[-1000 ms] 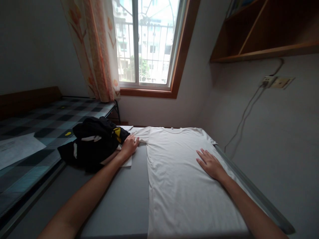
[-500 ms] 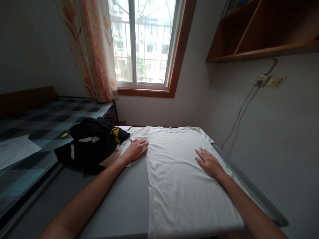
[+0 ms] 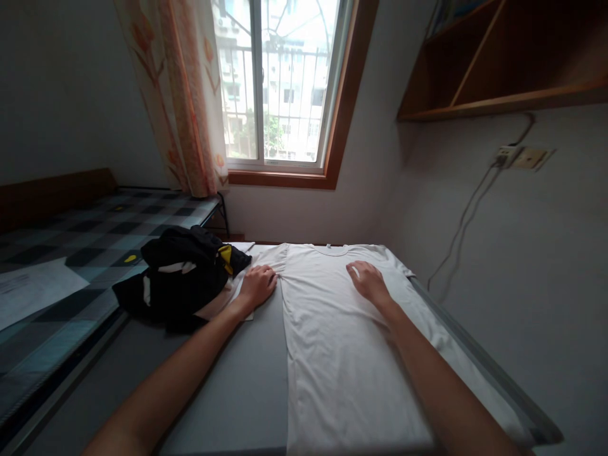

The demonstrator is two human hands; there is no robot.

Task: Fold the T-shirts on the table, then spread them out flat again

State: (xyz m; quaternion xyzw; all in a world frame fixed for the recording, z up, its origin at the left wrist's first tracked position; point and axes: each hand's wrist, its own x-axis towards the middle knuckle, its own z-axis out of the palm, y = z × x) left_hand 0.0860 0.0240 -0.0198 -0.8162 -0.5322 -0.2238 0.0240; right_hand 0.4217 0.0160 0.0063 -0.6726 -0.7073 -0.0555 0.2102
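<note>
A white T-shirt (image 3: 342,354) lies flat on a grey table (image 3: 242,386), its collar toward the window. My left hand (image 3: 258,285) rests at the shirt's left sleeve, its fingers curled onto the sleeve cloth. My right hand (image 3: 367,280) lies on the shirt's chest just below the collar, fingers stretched and a little bent. A heap of black clothes (image 3: 183,275) with a yellow patch sits just left of my left hand, on top of a folded white piece.
A bed with a checked cover (image 3: 71,253) runs along the left, with a white sheet of paper on it. The window and a flowered curtain (image 3: 183,95) are ahead. On the right wall hang a wooden shelf (image 3: 503,63) and a socket with a cable (image 3: 517,158).
My right hand has slid up and left across the shirt, from its right side to the chest under the collar. My left hand has stayed by the left sleeve, closing on the cloth.
</note>
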